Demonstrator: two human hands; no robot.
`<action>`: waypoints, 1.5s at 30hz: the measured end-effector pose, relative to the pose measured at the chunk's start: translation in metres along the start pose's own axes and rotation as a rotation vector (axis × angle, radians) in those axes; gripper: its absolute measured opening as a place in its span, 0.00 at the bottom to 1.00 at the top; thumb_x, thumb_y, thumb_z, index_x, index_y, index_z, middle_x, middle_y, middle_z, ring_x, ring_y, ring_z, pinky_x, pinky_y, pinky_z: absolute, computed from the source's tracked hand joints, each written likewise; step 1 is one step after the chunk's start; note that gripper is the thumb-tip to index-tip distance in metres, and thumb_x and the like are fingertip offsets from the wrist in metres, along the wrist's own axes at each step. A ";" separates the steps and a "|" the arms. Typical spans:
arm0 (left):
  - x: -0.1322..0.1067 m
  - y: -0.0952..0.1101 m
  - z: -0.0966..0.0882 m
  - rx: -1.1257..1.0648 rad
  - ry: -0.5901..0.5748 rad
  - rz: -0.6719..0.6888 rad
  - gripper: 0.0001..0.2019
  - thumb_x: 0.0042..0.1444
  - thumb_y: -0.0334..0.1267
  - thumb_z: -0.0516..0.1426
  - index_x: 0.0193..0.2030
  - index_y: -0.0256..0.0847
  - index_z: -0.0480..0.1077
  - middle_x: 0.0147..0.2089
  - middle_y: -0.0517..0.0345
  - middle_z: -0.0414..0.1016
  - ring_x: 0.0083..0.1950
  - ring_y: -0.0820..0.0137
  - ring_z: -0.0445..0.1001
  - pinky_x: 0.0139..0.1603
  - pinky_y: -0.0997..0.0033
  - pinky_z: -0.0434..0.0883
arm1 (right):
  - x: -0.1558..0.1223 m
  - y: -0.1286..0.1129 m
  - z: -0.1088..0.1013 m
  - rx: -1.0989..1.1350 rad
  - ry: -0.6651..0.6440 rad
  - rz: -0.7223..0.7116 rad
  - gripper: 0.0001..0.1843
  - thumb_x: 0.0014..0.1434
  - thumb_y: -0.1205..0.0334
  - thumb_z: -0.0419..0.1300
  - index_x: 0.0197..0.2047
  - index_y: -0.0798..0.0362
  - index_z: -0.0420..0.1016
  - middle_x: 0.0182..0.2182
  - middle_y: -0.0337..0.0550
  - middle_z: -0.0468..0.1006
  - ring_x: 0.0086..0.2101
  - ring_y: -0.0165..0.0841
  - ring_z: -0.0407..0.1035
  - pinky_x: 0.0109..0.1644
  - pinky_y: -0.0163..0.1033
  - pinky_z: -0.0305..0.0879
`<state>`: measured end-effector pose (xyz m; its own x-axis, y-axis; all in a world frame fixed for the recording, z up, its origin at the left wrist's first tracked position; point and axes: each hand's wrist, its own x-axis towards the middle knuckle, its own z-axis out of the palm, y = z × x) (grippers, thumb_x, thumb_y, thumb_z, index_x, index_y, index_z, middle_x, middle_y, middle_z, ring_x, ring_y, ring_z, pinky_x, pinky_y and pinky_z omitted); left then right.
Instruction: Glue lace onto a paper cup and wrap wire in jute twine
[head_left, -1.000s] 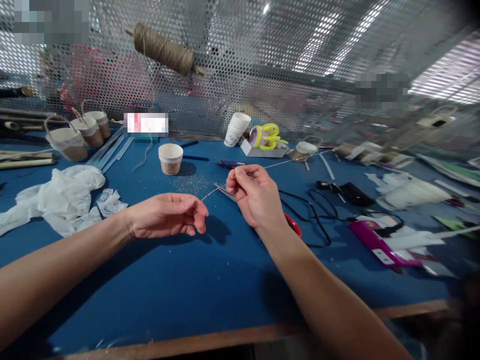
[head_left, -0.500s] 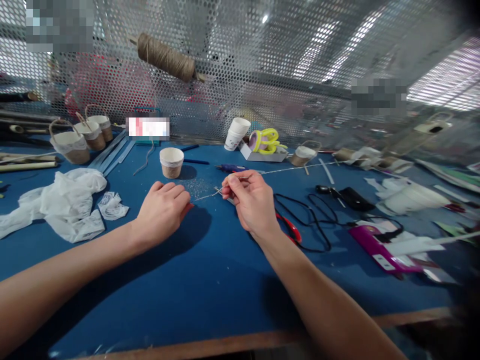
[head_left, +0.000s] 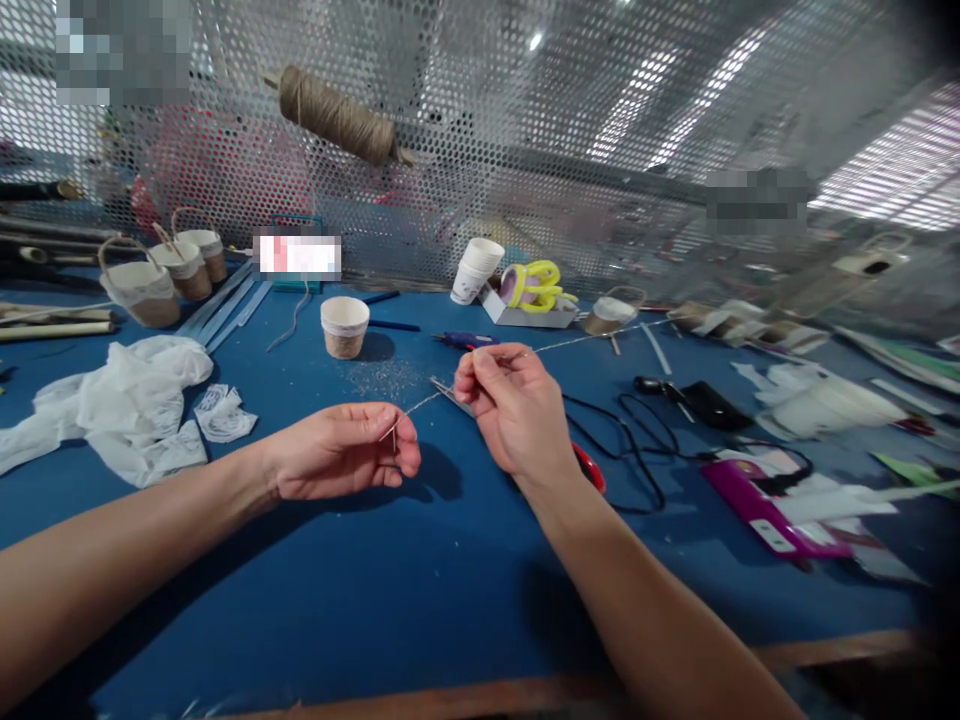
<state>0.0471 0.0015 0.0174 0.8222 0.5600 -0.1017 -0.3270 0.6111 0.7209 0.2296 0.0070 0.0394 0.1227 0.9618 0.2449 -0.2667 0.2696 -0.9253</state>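
Observation:
A thin silvery string (head_left: pixel 585 340) runs from the right side of the blue table (head_left: pixel 360 590) to my hands. My right hand (head_left: pixel 514 405) is closed, pinching the string near its thumb, and also holds red-handled scissors (head_left: pixel 585 465) whose blades stick out to the left. My left hand (head_left: pixel 345 452) is closed, pinching the string's loose end between thumb and fingers. A short stretch of string spans the gap between both hands.
A paper cup (head_left: pixel 344 326) stands behind my hands. Small cup baskets (head_left: pixel 142 285) and crumpled white plastic (head_left: pixel 120 395) lie at the left. A twine spool (head_left: pixel 335 115) hangs on the perforated metal screen. A black cable (head_left: pixel 630 440), a magenta packet (head_left: pixel 757 500) and paper scraps sit at the right.
My left hand went forward to the string near the right hand, then drew back toward me, palm turned up, with the string's end pinched. The right hand stayed nearly in place.

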 end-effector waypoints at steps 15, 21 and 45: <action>0.000 -0.014 0.011 0.058 -0.098 -0.027 0.16 0.47 0.47 0.61 0.25 0.37 0.64 0.25 0.61 0.62 0.30 0.73 0.61 0.31 0.73 0.55 | -0.003 -0.006 0.004 0.058 -0.054 0.012 0.11 0.46 0.63 0.65 0.27 0.51 0.65 0.22 0.31 0.73 0.22 0.22 0.66 0.25 0.30 0.64; 0.002 -0.002 0.009 1.005 0.418 0.223 0.13 0.53 0.43 0.55 0.23 0.39 0.59 0.25 0.62 0.59 0.29 0.72 0.55 0.32 0.70 0.54 | -0.001 0.001 0.000 -0.108 0.066 -0.111 0.08 0.49 0.64 0.64 0.27 0.52 0.66 0.22 0.33 0.74 0.21 0.23 0.66 0.24 0.30 0.65; 0.005 0.000 -0.010 0.439 0.412 0.138 0.11 0.47 0.39 0.61 0.25 0.37 0.64 0.24 0.62 0.66 0.27 0.76 0.62 0.31 0.74 0.58 | 0.006 0.000 -0.004 -0.116 0.089 -0.108 0.08 0.49 0.65 0.63 0.27 0.52 0.65 0.23 0.33 0.73 0.22 0.23 0.66 0.26 0.32 0.66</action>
<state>0.0469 0.0104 0.0104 0.5099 0.8411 -0.1804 -0.1236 0.2792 0.9523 0.2342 0.0127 0.0394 0.2306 0.9178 0.3231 -0.1358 0.3591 -0.9234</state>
